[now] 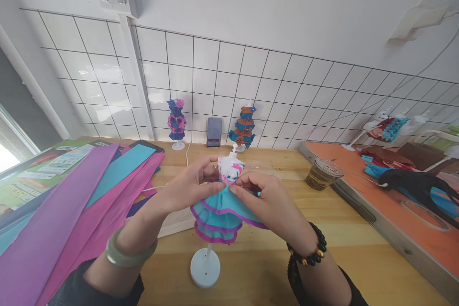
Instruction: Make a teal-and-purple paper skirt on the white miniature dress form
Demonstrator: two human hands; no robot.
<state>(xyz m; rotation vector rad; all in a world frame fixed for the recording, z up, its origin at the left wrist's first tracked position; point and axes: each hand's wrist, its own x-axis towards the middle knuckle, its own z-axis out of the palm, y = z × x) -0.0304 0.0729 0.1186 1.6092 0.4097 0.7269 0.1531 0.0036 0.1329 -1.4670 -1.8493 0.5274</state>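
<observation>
A small white mannequin (229, 165) with pink and blue marks on its bodice stands on a round white base (205, 267). It wears a tiered turquoise skirt (218, 222) with purple edging. My left hand (195, 181) wraps around the mannequin's side, its thumb pressing the top of the skirt at the waist. From the other side, my right hand (260, 193) pinches the upper turquoise layer at the waist between thumb and fingers. Part of that layer spreads out beneath my right hand, which hides some of it.
Strips of purple, pink and turquoise crepe paper (71, 215) lie at the left. Two dressed mini mannequins, one purple and pink (177, 122), one brown and teal (245, 126), flank a phone (214, 131) by the tiled wall. A lidded plastic cup (322, 174) stands beside an orange board (387, 181).
</observation>
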